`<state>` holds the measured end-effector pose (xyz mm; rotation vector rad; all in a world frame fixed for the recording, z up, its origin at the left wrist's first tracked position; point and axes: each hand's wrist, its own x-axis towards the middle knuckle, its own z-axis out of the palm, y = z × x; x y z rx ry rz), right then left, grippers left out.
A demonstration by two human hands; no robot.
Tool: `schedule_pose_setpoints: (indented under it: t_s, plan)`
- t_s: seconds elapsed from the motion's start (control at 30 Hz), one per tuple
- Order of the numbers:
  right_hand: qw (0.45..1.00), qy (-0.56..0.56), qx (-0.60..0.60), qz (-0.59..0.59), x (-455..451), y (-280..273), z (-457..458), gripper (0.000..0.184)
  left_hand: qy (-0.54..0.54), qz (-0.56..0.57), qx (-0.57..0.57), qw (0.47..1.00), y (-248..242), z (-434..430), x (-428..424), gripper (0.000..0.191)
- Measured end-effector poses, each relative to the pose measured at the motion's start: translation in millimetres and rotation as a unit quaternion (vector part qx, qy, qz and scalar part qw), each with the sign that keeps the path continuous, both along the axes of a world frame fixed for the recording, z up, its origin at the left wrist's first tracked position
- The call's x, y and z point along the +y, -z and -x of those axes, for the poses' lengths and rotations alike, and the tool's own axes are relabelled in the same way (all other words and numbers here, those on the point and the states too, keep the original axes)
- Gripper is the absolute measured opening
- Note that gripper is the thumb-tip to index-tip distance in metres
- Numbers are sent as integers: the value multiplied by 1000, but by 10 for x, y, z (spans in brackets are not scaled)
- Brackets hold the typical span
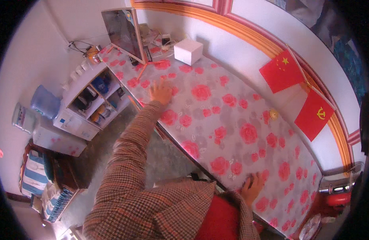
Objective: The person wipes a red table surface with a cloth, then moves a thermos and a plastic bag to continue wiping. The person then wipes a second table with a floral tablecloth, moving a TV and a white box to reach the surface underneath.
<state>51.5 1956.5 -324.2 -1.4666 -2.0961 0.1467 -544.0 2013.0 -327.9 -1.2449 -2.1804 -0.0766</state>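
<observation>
My left hand rests on a tablecloth printed with red roses, its fingers spread and nothing in its grasp. It lies towards the far end of the long table, short of the orange foot of a flat-screen television. Close to the table's near edge, my right hand is also on the cloth, fingers apart; a dark patch beside its thumb is too blurred to tell. A white box stands by the wall beyond my left hand. Nearer the middle of the wall side sits a small gold-coloured round object.
Cables and small items lie behind the television. A cubby shelf stands left of the table, beside blue water bottles. A cushioned seat is at lower left. Two small red flags hang on the wall.
</observation>
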Motion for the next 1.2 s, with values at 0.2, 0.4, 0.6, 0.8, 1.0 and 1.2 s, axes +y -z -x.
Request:
schedule_pose_setpoints:
  t_s: [0.2, 0.4, 0.6, 0.8, 1.0, 1.2]
  plan:
    - [1000, 10, 3, 5, -19, 46, 27, 32, 313, 35, -182, 932, -83, -1105, 389, 45]
    - [1000, -4, -15, 25, 5, 23, 28, 33, 492, 31, -184, 851, 217, -2815, 460, 50]
    - [999, 14, -30, 28, -46, -62, 17, 34, 532, 97, -191, 819, 132, -3203, 559, 51]
    - [1000, 2, 6, 14, -150, -51, -29, 35, 368, 175, -177, 896, -458, -2608, 836, 49]
    - [999, 1, 31, 16, -201, -186, 3, 33, 252, 154, -167, 941, -63, -1640, 1745, 55]
    - [997, 75, 35, 4, -277, -170, 18, 34, 120, 146, -259, 947, -253, -1332, 2274, 62]
